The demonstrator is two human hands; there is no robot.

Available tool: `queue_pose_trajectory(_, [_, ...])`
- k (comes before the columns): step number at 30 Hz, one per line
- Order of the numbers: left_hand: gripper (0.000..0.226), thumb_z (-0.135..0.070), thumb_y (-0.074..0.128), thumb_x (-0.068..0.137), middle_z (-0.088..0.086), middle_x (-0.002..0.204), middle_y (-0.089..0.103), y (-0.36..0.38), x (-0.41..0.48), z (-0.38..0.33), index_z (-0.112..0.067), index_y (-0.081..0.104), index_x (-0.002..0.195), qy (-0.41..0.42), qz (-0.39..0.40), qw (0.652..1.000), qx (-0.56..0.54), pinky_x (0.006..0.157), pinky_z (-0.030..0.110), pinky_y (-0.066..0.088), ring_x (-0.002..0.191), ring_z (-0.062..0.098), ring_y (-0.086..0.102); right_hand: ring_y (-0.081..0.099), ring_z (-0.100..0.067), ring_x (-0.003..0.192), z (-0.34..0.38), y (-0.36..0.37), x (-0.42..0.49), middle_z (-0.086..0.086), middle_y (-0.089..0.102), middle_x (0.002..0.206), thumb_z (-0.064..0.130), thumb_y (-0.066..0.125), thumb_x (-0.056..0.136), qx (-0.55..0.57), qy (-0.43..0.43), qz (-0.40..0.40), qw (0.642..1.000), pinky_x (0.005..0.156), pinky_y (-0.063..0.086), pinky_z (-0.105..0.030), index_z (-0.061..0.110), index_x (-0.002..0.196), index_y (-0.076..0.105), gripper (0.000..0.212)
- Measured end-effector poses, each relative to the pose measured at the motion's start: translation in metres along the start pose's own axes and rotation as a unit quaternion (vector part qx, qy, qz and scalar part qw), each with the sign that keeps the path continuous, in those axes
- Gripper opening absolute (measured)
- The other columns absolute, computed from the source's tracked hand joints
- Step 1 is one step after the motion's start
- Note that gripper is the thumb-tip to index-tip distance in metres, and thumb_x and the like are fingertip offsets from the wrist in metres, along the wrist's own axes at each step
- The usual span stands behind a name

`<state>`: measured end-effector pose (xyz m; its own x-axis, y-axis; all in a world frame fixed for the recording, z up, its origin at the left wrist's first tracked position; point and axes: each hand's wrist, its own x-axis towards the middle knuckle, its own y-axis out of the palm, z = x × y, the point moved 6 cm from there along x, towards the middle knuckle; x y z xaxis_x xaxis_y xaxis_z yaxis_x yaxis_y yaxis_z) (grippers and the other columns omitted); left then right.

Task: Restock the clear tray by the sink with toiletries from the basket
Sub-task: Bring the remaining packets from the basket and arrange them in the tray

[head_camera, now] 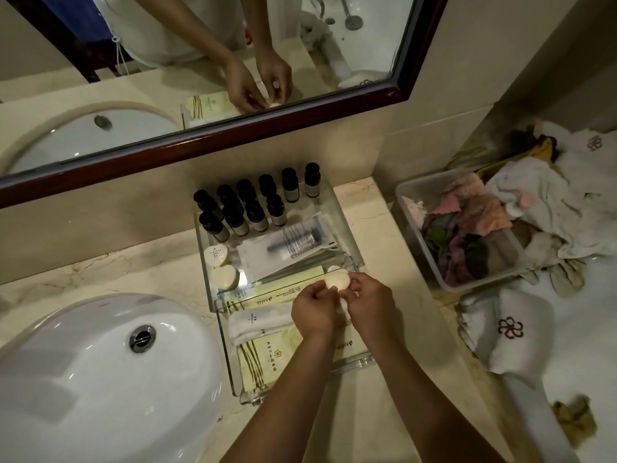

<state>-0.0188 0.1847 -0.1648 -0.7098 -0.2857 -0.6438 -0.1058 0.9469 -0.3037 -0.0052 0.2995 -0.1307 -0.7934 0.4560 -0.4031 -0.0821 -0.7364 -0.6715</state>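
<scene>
The clear tray [347,228] stands on the counter right of the sink. It holds several dark small bottles [257,208], two round wrapped soaps [220,265], a clear-wrapped packet [290,245] and pale yellow sachets [263,359]. Over the tray's front half my left hand [312,312] and my right hand [369,304] meet. Together they pinch a small round white soap [336,280]. A second white piece shows between the fingers below it.
A white sink basin [100,372] lies at the left. A clear plastic bin [414,208] of coloured cloths stands at the right on the counter, with white towels [514,329] piled beside it. The dark-framed mirror [213,142] runs along the back wall.
</scene>
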Motion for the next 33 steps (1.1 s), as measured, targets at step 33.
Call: queue_pose_trajectory(33, [0.024,-0.004,0.059,0.088,0.015,0.093,0.065,-0.212,-0.057,0.087,-0.009,0.058,0.112,-0.033,-0.048,0.995,-0.082,0.069,0.030,0.047,0.082,0.027,0.061,0.064,-0.033,0.089,-0.083,-0.058,-0.078,-0.018,0.069,0.100,-0.004,0.061,0.083,-0.034,-0.084,-0.021,0.996,0.077,0.042,-0.027,-0.001,0.101,0.069,0.020])
